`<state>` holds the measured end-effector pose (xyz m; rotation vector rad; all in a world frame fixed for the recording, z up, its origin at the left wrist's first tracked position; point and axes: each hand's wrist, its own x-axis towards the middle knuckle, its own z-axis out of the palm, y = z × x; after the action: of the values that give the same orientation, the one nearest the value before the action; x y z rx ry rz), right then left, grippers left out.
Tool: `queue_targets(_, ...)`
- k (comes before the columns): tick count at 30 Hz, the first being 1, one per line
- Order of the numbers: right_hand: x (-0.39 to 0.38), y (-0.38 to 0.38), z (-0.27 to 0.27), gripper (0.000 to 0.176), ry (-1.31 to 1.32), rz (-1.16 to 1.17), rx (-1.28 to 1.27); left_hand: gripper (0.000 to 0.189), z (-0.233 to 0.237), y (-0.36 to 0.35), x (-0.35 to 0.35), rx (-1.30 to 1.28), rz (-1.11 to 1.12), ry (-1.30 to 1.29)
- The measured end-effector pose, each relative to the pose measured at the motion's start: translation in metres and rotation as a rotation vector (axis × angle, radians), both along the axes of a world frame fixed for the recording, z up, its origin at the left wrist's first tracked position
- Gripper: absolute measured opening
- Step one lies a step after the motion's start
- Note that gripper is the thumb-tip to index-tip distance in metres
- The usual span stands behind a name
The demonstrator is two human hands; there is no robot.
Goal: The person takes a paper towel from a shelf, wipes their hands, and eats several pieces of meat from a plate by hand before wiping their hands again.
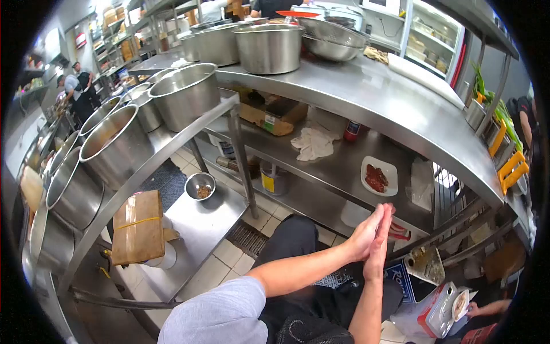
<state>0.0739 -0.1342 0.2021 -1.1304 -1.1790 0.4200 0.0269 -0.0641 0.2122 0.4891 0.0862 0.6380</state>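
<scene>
Hands: The left hand and the right hand were pressed palm to palm and raised in front of the lower shelf, under the front edge of the counter.
Fingers: They were stretched straight and laid close together. Nothing could be seen clamped between the palms.
Nearest thing: A white plate of dark red meat was set toward the right end of the shelf, just above the fingertips and apart from them.
Around it: A white cloth and a red-capped bottle were placed further left on the same shelf.
Doing it well: The palms looked to be rubbed together. It was judged that they were best kept flat and fully matched, heel to fingertip, and held clear of the plate and the shelf edge.
</scene>
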Motion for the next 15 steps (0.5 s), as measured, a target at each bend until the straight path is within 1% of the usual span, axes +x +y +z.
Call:
queue_targets(1,-0.006,0.004,0.004,0.101,-0.03,-0.017,-0.012,0.054,0.023,-0.007,-0.013,-0.136,-0.028,0.064)
queue_targets(2,-0.008,0.01,0.003,0.098,0.022,0.026,0.039,0.054,0.017,-0.007,-0.015,-0.127,-0.016,0.055)
queue_targets(4,-0.013,0.017,0.017,0.098,0.06,0.056,0.042,0.057,-0.008,-0.009,-0.022,0.171,-0.001,-0.049)
queue_targets(5,-0.016,0.021,0.023,0.097,0.102,0.072,0.038,0.057,-0.011,-0.011,-0.028,0.176,0.012,-0.047)
queue_targets(7,-0.02,0.027,0.026,0.097,0.142,0.108,0.022,0.067,-0.014,-0.013,-0.04,0.486,0.145,0.122)
queue_targets(8,-0.023,0.03,0.026,0.096,0.137,0.103,0.0,0.069,-0.014,-0.013,-0.043,0.565,0.209,0.163)
queue_targets(9,-0.027,0.033,0.025,0.094,0.13,0.101,-0.026,0.069,-0.014,-0.011,-0.045,0.57,0.221,0.162)
queue_targets(11,-0.036,0.034,0.012,0.092,0.16,0.129,-0.036,0.069,-0.013,-0.005,-0.049,0.484,0.282,0.225)
queue_targets(13,-0.039,0.037,-0.015,0.088,0.273,0.263,-0.04,0.07,-0.008,0.003,-0.049,0.492,0.371,0.213)
queue_targets(14,-0.041,0.036,-0.025,0.089,0.257,0.254,-0.071,0.069,0.0,0.009,-0.05,0.477,0.381,0.233)
queue_targets(15,-0.052,0.029,-0.019,0.088,0.358,0.29,-0.072,0.069,0.003,0.016,-0.05,0.453,0.393,0.254)
